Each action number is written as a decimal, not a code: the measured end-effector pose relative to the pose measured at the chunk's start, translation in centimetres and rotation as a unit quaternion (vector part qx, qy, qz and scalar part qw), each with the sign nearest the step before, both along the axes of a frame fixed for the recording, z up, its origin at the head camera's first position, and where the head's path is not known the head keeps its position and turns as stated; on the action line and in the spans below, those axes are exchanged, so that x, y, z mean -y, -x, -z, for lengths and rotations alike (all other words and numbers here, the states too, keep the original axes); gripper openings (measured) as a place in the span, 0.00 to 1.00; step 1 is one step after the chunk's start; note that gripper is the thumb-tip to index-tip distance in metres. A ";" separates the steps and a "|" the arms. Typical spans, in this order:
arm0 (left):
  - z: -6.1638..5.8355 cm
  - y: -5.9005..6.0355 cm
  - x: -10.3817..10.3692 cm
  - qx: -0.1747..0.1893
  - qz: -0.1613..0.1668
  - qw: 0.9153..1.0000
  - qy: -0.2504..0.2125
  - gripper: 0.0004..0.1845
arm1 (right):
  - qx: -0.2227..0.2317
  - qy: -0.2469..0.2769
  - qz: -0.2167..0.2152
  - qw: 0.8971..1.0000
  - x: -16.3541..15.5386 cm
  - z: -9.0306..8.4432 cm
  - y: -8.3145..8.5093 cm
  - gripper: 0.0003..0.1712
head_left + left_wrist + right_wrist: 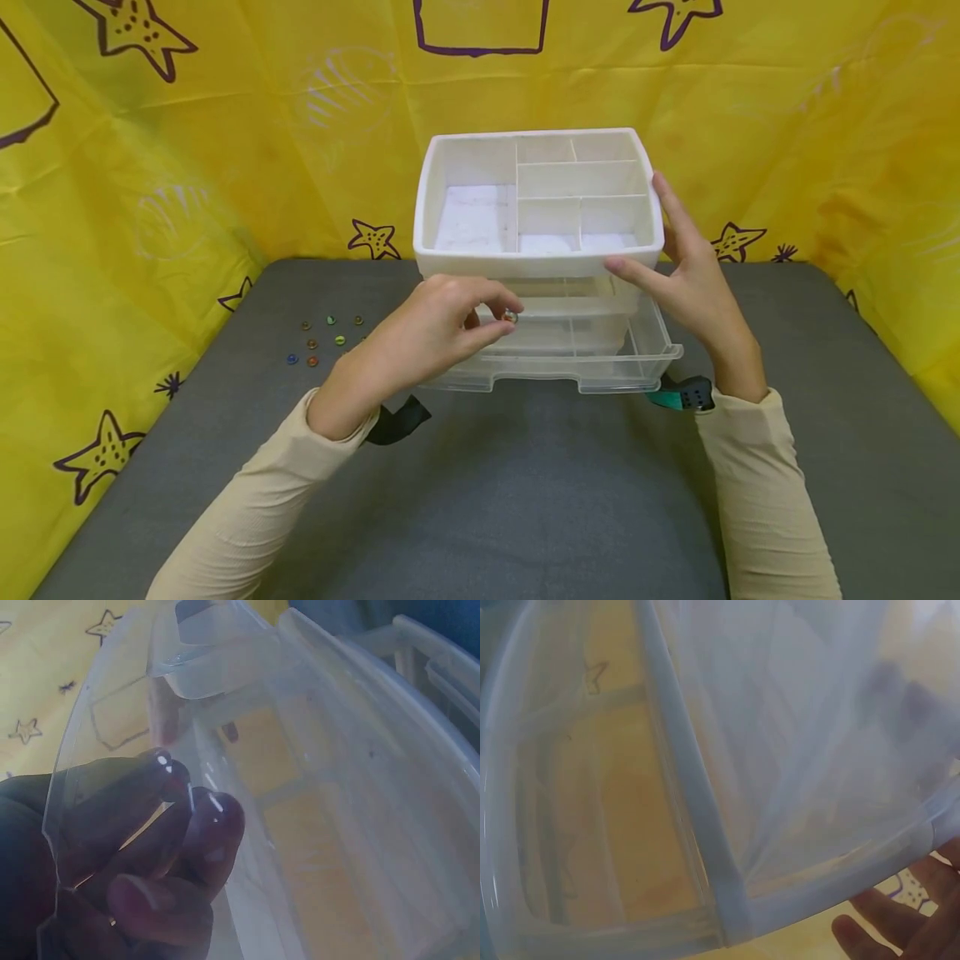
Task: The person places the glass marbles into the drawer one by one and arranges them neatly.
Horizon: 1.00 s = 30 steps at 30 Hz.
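A white organiser box (538, 258) with a divided top tray stands on the grey table (525, 500). Its clear bottom drawer (592, 367) is pulled out toward me. My left hand (442, 325) hovers over the drawer's left part, pinching a small round bead (511, 317) between thumb and fingertips. In the left wrist view the fingers (172, 840) show through the clear drawer wall (315, 787). My right hand (686, 267) rests with straight fingers against the box's right side. The right wrist view shows mostly clear plastic (705, 787) and fingertips (900, 930).
Several small coloured beads (322, 340) lie on the table left of the box. Yellow cloth with purple stars (150, 167) walls in the table on three sides. Dark wrist straps (686, 393) sit at both cuffs.
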<state>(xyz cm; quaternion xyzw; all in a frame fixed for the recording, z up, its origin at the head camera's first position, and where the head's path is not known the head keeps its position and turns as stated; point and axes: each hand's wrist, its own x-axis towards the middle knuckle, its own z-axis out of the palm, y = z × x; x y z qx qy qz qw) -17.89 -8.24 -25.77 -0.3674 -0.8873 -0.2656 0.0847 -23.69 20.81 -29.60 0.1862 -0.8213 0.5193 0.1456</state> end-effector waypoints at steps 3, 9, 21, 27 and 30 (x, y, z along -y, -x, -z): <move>-0.1 0.1 -0.1 0.008 0.008 1.000 0.006 0.08 | -0.004 0.004 -0.004 1.000 0.0 0.0 0.1 0.55; -0.2 0.6 -0.3 0.030 0.030 0.999 0.022 0.08 | -0.006 0.010 -0.007 1.000 0.2 0.1 0.1 0.55; -0.6 1.2 -0.7 0.108 0.061 0.990 0.072 0.08 | -0.005 0.014 -0.007 1.000 0.2 0.2 0.1 0.55; -1.0 1.8 -0.9 0.159 0.066 0.980 0.104 0.09 | 0.000 0.008 0.001 1.000 0.1 0.1 0.0 0.55; -1.0 2.1 -0.9 0.177 0.073 0.975 0.111 0.09 | -0.002 0.010 -0.001 1.000 0.1 0.1 0.0 0.55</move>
